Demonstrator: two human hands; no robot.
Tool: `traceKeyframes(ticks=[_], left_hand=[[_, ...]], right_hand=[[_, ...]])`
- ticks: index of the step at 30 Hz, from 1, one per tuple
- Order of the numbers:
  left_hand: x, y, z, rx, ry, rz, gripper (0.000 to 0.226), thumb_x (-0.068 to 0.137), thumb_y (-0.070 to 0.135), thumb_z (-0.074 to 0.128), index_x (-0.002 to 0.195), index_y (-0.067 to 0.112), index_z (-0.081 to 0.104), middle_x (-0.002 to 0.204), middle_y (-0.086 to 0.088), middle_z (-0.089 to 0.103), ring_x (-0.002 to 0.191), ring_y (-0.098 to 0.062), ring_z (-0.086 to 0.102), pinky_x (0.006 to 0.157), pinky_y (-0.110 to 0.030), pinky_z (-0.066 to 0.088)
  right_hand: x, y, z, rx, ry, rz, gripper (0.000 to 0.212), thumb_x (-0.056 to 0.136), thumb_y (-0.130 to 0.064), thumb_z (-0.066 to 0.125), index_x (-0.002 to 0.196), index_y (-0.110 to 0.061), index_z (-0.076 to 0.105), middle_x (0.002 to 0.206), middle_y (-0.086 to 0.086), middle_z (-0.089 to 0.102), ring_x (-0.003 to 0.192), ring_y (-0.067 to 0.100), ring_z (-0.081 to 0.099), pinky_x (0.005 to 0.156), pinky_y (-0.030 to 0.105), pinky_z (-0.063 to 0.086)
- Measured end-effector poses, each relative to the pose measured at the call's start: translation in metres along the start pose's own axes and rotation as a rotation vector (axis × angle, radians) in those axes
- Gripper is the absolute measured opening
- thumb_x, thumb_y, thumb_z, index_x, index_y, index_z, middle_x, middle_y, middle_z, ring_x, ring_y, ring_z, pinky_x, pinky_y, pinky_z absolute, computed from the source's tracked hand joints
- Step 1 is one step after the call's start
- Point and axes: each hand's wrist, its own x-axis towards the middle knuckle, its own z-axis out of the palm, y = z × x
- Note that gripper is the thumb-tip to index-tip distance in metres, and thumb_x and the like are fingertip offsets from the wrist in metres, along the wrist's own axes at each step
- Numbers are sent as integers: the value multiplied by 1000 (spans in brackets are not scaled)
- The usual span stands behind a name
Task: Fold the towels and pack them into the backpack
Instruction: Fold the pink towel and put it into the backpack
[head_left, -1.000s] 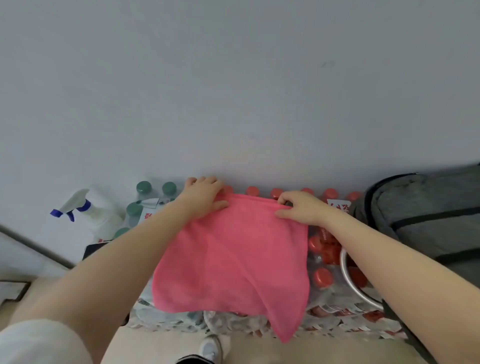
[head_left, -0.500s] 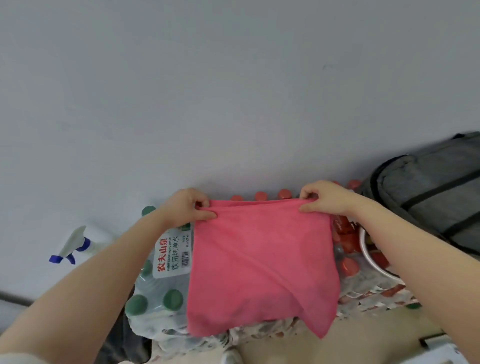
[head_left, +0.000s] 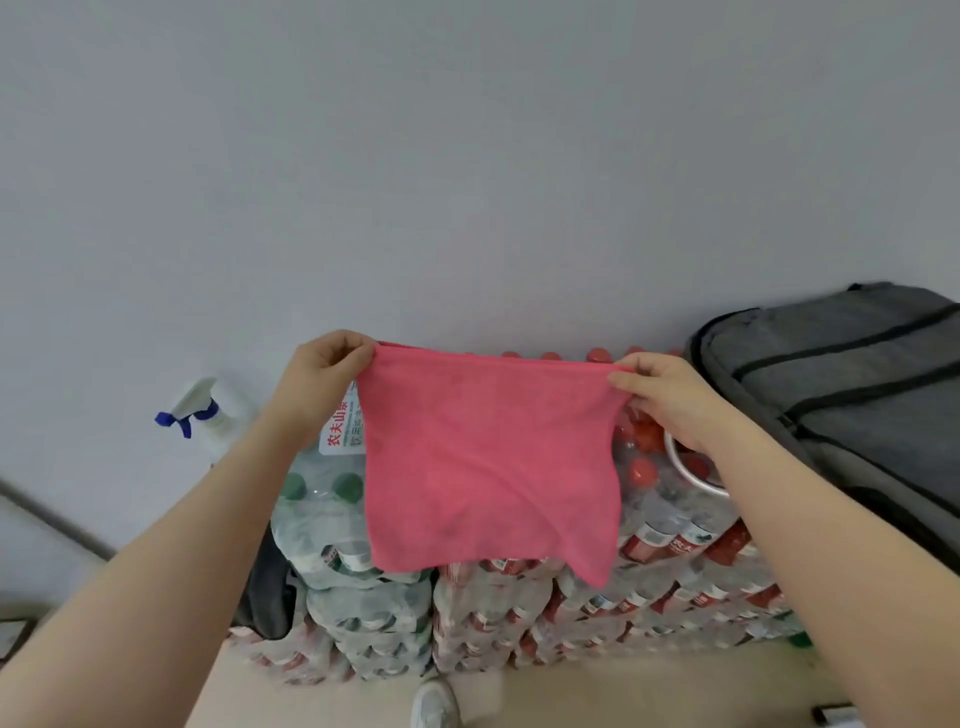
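A shoe (head_left: 434, 704) shows at the bottom edge. Both hands pinch the pink towel's (head_left: 488, 462) top corners, left hand (head_left: 324, 371) and right hand (head_left: 662, 397), so it hangs before stacked bottles (head_left: 649, 582). The backpack (head_left: 852, 395) lies right, a sprayer (head_left: 200, 413) left.

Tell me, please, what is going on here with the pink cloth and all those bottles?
A person is holding a pink towel up in the air, the left hand and right hand each pinching a top corner so it hangs spread out. It hangs in front of stacked packs of bottled water. A grey backpack lies on the packs to the right, and the towel is not in it yet.
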Motion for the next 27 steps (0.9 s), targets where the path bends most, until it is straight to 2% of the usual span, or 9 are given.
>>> traceKeyframes(ticks=[3,7,10,12,15,18,20,23,27], left_hand=[[-42,2,1,-20,124,56,23,90,4,54,79,22,62,79,5,60,67,7,55,70,-7,45],[-87,10,-11,-23,227,109,20,88,3,56,98,19,63,76,8,56,67,9,53,70,-5,44],[-104,24,-24,-43,262,150,25,88,2,57,85,25,64,71,20,64,70,12,57,71,-6,44],[-104,28,-32,-31,269,145,26,88,2,57,81,26,63,68,25,66,70,13,58,70,-4,44],[-88,19,-39,160,248,102,17,88,7,57,82,20,65,73,19,64,67,10,57,64,1,40],[-57,-5,-40,348,217,33,9,89,10,56,84,17,60,77,4,59,66,-4,53,53,-2,40],[-32,-19,-40,357,214,-36,5,89,15,58,91,18,57,80,0,60,69,-15,55,52,-11,43],[13,-32,-41,463,194,-65,18,88,18,59,106,15,60,90,-7,66,84,-21,60,73,-27,46],[69,-49,-42,661,120,-20,18,90,17,54,101,8,65,98,-10,69,90,-23,60,74,-26,40]], right_hand=[[-32,-1,4,269,-35,-13,14,82,1,58,73,-10,58,53,-7,63,49,5,57,49,16,48],[-65,-11,3,442,-175,-79,23,44,-27,82,61,-15,72,62,-4,70,59,5,64,59,19,54],[-69,-16,-1,498,-253,-71,38,39,-37,91,63,-13,74,72,-2,71,73,11,66,73,26,56],[-68,-21,4,459,-234,-59,30,44,-33,87,62,-14,73,69,-3,70,71,10,65,72,25,55],[-59,-27,22,225,-108,-40,5,73,-14,71,69,-11,69,59,-4,65,57,7,58,54,18,50],[-28,-18,42,-162,92,-92,16,82,-1,64,72,-12,60,64,-2,57,47,-3,53,53,14,42],[0,-10,52,-315,172,-112,15,79,-2,68,81,-15,60,67,-4,54,61,5,54,69,24,42],[46,-7,62,-528,210,-89,29,79,-7,69,108,-7,63,77,3,62,77,17,54,78,28,39],[98,-10,75,-796,236,-85,18,82,-11,66,96,1,68,101,18,68,96,28,61,71,23,33]])
